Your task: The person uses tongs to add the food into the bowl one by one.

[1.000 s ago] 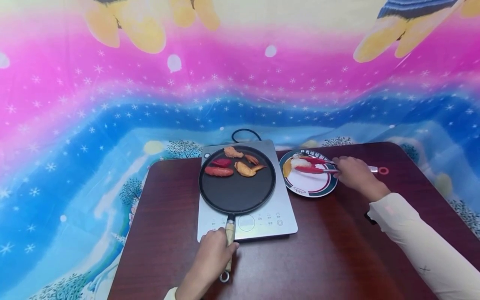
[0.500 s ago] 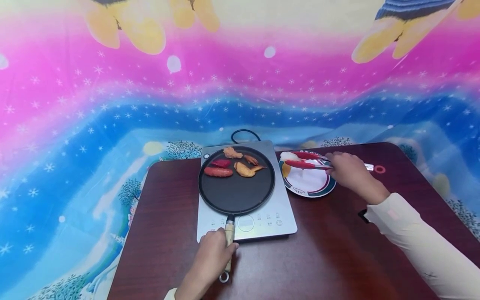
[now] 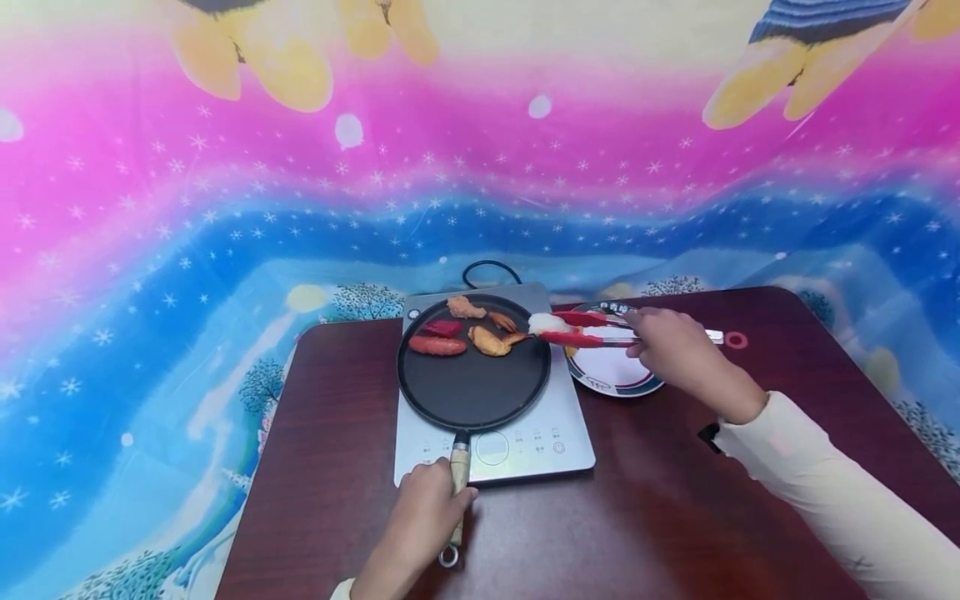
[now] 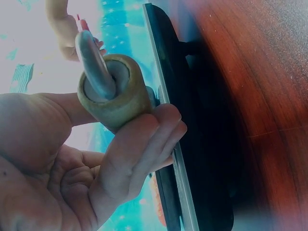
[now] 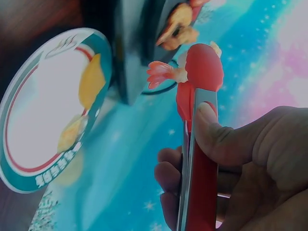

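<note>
My left hand [image 3: 429, 504] grips the wooden handle [image 4: 120, 113] of a black flat frying pan [image 3: 472, 387], which sits on a silver induction cooker [image 3: 577, 442]. With my right hand [image 3: 678, 350] I hold red-tipped tongs [image 5: 204, 67] by their metal arms. Pinched in the tongs is a white piece [image 3: 546, 323] with a pink fan-shaped tail [image 5: 160, 74], like a shrimp. It hangs at the pan's right rim. In the pan lie a red sausage [image 3: 437, 345], a dark red piece [image 3: 444, 327], a chicken wing [image 3: 491, 340], a fried lump [image 3: 466, 307] and a brown piece [image 3: 502, 322].
A white plate with a green rim [image 3: 622, 387] stands right of the cooker, partly under the tongs. A yellow piece [image 5: 91, 82] and a pale piece [image 5: 72, 134] lie on it. A black cable [image 3: 491, 262] loops behind the cooker on the dark red table [image 3: 337, 433].
My right hand has moved left with the tongs, carrying the white shrimp-like piece from over the plate to the pan's right rim. My left hand stays on the handle.
</note>
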Action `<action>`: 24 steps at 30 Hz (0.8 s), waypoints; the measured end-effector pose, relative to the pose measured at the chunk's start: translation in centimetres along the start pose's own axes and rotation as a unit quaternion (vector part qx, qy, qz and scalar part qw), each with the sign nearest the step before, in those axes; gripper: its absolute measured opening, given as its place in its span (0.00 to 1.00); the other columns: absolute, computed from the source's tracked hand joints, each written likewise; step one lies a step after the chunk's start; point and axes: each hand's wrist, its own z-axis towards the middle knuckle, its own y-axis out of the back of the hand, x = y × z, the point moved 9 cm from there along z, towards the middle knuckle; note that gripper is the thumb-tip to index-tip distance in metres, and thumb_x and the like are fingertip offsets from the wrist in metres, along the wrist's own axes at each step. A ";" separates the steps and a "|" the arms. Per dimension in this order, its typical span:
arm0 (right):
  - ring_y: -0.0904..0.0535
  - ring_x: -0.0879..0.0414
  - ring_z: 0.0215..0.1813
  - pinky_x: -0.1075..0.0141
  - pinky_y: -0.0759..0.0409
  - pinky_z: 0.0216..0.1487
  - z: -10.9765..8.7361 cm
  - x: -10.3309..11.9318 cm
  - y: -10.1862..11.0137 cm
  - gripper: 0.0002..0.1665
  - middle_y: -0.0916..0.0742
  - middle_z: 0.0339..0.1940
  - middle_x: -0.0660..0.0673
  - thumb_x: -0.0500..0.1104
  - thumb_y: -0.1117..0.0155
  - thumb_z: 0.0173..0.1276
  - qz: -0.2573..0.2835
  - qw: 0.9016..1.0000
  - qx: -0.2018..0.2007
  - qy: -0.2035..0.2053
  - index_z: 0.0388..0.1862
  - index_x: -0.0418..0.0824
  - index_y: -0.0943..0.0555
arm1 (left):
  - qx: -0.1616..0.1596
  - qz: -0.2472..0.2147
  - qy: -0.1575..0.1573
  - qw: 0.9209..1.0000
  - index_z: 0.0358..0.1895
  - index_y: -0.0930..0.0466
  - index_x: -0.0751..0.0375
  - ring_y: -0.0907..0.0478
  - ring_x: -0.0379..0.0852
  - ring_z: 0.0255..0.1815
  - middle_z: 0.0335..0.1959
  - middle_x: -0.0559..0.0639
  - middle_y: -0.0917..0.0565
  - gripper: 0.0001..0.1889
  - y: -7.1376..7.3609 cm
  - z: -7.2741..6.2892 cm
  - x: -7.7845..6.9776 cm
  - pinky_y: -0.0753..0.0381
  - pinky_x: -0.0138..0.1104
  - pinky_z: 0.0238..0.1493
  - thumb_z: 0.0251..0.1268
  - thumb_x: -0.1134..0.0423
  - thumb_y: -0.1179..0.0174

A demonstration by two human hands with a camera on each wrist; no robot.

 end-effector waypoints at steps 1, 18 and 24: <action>0.16 0.42 0.42 0.45 0.17 0.43 -0.1 0.3 0.0 0.28 0.12 0.41 0.36 0.36 0.28 0.64 0.001 1.000 0.002 0.000 0.61 0.28 0.21 | 0.000 0.000 0.001 1.000 0.24 0.25 0.59 0.26 0.45 0.19 0.16 0.46 0.28 0.16 0.0 0.0 0.0 0.31 0.37 0.25 0.56 0.59 0.26; 0.15 0.43 0.43 0.48 0.15 0.45 0.4 6.3 -1.2 0.27 0.12 0.42 0.38 0.38 0.23 0.60 -0.019 0.999 -0.007 0.039 0.58 0.34 0.18 | -0.009 0.011 0.004 1.000 0.24 0.24 0.59 0.24 0.47 0.20 0.16 0.46 0.26 0.16 0.1 0.0 -0.1 0.30 0.39 0.26 0.54 0.58 0.24; 0.14 0.43 0.43 0.49 0.15 0.44 0.6 8.4 -1.9 0.25 0.11 0.45 0.38 0.38 0.23 0.59 -0.028 0.998 -0.018 0.062 0.55 0.33 0.17 | -0.009 0.010 0.003 1.000 0.23 0.25 0.59 0.24 0.47 0.20 0.16 0.46 0.27 0.16 0.1 0.0 -0.1 0.31 0.38 0.26 0.54 0.59 0.24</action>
